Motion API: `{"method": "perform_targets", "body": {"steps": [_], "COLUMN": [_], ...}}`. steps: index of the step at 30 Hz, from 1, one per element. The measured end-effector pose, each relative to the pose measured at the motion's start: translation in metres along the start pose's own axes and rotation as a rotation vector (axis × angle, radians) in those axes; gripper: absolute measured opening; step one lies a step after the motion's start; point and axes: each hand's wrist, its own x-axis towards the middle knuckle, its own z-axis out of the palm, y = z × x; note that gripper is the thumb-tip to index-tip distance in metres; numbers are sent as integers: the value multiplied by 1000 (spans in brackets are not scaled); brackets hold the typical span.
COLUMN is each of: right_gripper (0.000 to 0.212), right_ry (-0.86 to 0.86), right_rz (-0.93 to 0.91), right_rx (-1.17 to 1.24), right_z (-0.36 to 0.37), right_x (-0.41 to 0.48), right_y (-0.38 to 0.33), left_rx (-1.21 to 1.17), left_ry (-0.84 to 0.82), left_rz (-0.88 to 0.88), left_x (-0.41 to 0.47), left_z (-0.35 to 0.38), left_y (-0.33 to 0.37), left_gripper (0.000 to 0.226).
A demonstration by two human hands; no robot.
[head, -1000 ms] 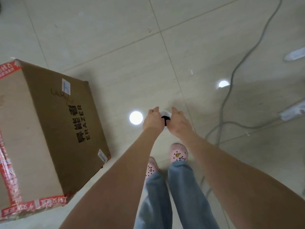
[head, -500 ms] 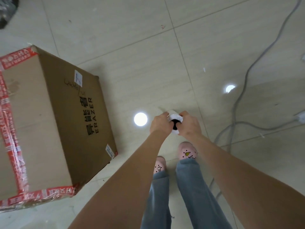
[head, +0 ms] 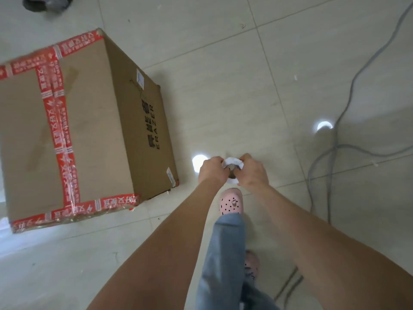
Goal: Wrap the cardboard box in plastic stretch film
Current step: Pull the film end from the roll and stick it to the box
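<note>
A large brown cardboard box (head: 93, 130) sealed with red printed tape stands on the tiled floor at the left. To its right I hold a roll of stretch film (head: 232, 165) end-on, so only its white end and dark core show. My left hand (head: 211, 170) grips the roll's left side and my right hand (head: 253, 172) grips its right side, fingers curled round it. The roll is apart from the box, about a hand's width from its near right corner.
Grey cables (head: 335, 139) trail across the floor at the right and near my feet. A dark object (head: 47, 2) lies at the top left edge. My feet in pink clogs (head: 231, 201) stand below my hands. Bright ceiling-light reflections dot the tiles.
The box has shifted rightwards and up in view, showing more of its taped top. My hands keep gripping the roll, which has turned a little. One foot has stepped forward.
</note>
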Motion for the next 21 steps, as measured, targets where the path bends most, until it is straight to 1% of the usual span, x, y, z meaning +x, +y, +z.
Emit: {"method": "perform_targets", "body": {"steps": [4,7,9,13,17,21], "right_gripper": [24,25,24,24,24,21], "right_ry": [8,-4,-19,-24,5,98], "right_rz": [-50,-67,-57,-33,-33,-71], "right_rx": [-22,13,34,-4,-37,-81], "right_z": [39,65,79,106,131,150], "right_x": [-21,-40,-50,-60,-60,-57], "right_y": [20,34,39,47,55,49], "left_rx": [-72,-112,-110,-134,-159,-181], "left_ry": [64,100,114,129,122,164], "left_rz": [-13,-23,-17,-30,-40,-16], "left_x": [-20,-36,-44,-49,-45,-38], "left_z": [23,39,48,60,72,73], "left_y": [-46,-77,-93,-122,-145,-162], "left_gripper": [22,20,20,20,20,22]}}
